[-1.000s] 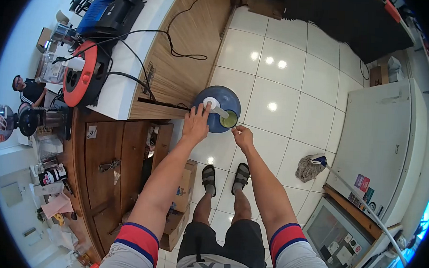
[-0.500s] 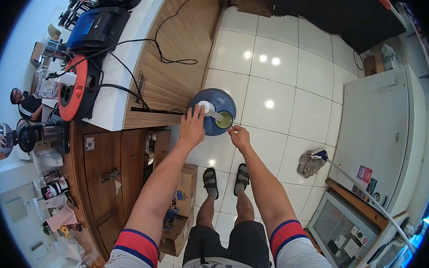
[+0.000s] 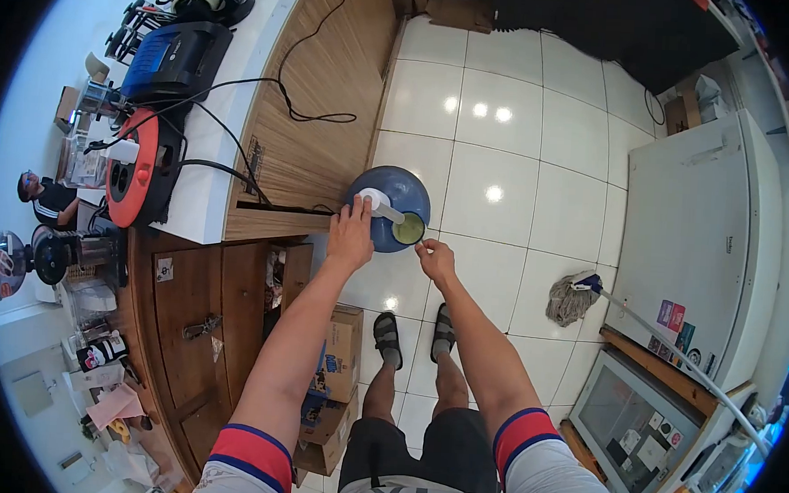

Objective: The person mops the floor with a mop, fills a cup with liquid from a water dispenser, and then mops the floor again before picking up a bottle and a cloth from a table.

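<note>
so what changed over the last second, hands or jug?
Hardly anything. The left hand stays pressed on the white pump atop the blue water jug, and the right hand still holds the cup under the spout. The small shift in the frame looks like head-camera drift. Mop and orange cable reel are unmoved.

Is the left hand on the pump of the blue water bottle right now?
Touching: in the head view the left hand rests on the white pump atop the blue water bottle.

Glossy plastic water bottle (image 3: 395, 193), glossy tiled floor (image 3: 507, 136).
</note>
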The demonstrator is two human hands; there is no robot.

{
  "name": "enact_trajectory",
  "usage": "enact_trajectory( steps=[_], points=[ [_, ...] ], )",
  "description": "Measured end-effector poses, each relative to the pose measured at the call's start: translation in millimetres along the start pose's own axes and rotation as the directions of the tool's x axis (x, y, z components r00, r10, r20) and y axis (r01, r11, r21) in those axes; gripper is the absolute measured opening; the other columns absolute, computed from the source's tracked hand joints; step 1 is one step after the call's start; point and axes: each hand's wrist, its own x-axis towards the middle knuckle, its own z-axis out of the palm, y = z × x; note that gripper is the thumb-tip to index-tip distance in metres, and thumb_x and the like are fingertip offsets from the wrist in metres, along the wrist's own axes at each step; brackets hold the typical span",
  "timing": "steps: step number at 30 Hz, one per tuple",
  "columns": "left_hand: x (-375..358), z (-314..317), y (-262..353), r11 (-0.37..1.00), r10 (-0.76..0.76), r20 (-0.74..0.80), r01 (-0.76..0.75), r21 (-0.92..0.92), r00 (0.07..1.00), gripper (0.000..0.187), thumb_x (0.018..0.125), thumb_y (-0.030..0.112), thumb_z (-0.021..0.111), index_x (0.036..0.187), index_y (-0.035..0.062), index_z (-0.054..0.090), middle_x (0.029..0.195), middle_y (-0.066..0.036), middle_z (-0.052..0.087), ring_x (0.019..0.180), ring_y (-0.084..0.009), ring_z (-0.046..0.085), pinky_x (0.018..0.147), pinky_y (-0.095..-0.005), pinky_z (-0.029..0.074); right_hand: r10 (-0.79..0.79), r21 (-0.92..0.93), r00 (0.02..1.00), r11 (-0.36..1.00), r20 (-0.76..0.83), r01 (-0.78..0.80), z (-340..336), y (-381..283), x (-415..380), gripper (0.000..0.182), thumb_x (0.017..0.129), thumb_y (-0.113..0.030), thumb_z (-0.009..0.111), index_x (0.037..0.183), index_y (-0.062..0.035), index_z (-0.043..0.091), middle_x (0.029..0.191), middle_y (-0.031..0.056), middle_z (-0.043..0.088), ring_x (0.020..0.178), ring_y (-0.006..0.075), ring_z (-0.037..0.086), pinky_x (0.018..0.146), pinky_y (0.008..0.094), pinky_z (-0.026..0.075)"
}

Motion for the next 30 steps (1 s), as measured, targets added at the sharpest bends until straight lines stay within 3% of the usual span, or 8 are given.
enact_trajectory(
  steps=[7, 18, 30],
  points=[
    [1, -1, 1, 0.999, -0.014, 0.037, 0.016, -0.039, 0.999, 0.085, 0.070, 0.021, 0.067, 0.137, 0.0018, 0.018, 0.139, -0.019, 0.025, 0.117, -0.0329, 0.038, 0.097, -0.0431, 0.032, 0.051, 0.023, 0.999, 0.998, 0.015, -0.051, -3, -2, 0, 0.029, 0.078, -0.032, 0.059, 0.089, -0.0053, 0.065, 0.089, 0.0159, 0.065, 0.085, 0.0307, 0.062, 0.076, 0.0360, 0.047],
    [2, -4, 1, 0.999, -0.013, 0.075, 0.016, -0.034, 0.997, 0.086, 0.069, 0.020, 0.068, 0.137, 0.0015, 0.019, 0.139, -0.020, 0.024, 0.115, -0.0332, 0.040, 0.097, -0.0411, 0.033, -0.041, 0.043, 0.997, 0.998, -0.058, 0.043, 6, 0, 8, 0.030, 0.077, -0.031, 0.059, 0.092, -0.0058, 0.065, 0.087, 0.0179, 0.064, 0.084, 0.0343, 0.061, 0.075, 0.0395, 0.047],
    [1, -6, 5, 1.000, -0.017, 0.037, 0.018, -0.022, 0.999, 0.083, 0.067, 0.016, 0.067, 0.136, 0.0002, 0.022, 0.138, -0.018, 0.025, 0.113, -0.0314, 0.043, 0.095, -0.0391, 0.035, -0.023, 0.033, 1.000, 0.999, -0.019, 0.024, 9, -9, 12, 0.028, 0.077, -0.031, 0.059, 0.088, -0.0050, 0.065, 0.089, 0.0154, 0.065, 0.085, 0.0311, 0.062, 0.075, 0.0364, 0.047]
  ],
)
